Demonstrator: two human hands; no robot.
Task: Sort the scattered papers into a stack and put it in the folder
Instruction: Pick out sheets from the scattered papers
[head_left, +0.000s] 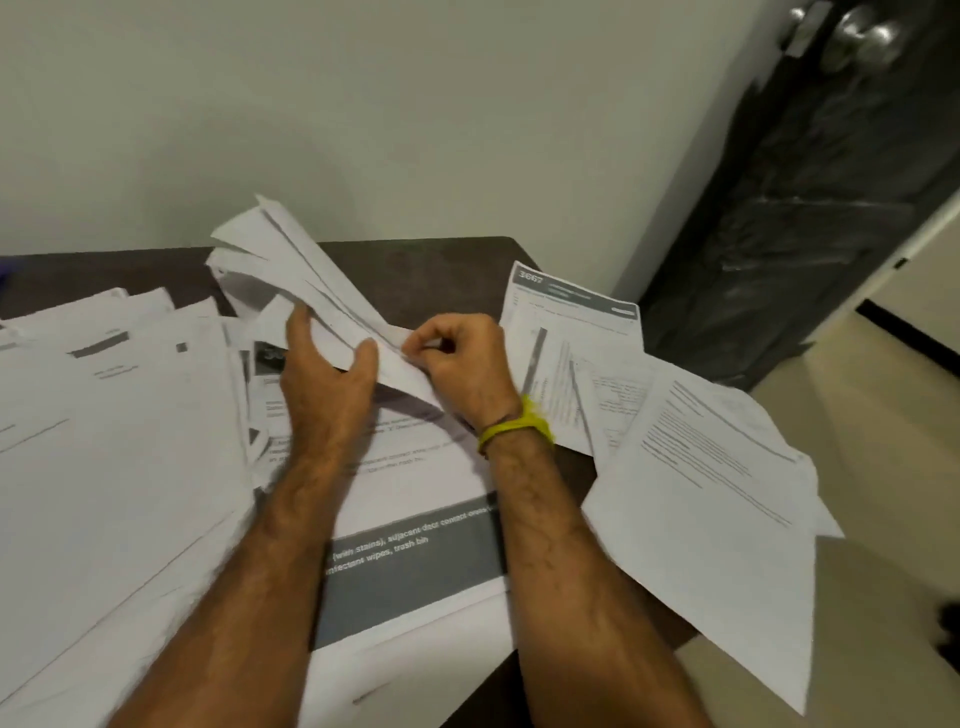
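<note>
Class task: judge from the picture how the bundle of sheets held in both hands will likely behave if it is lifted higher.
The bundle of sheets would probably flop: its far end already fans apart. Sheets may slip out, since the left hand and right hand grip only its near end. It likely weighs little, being just thin paper.

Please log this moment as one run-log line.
left hand: holds white paper bundle | right hand: pinches bundle | folder: unseen
</note>
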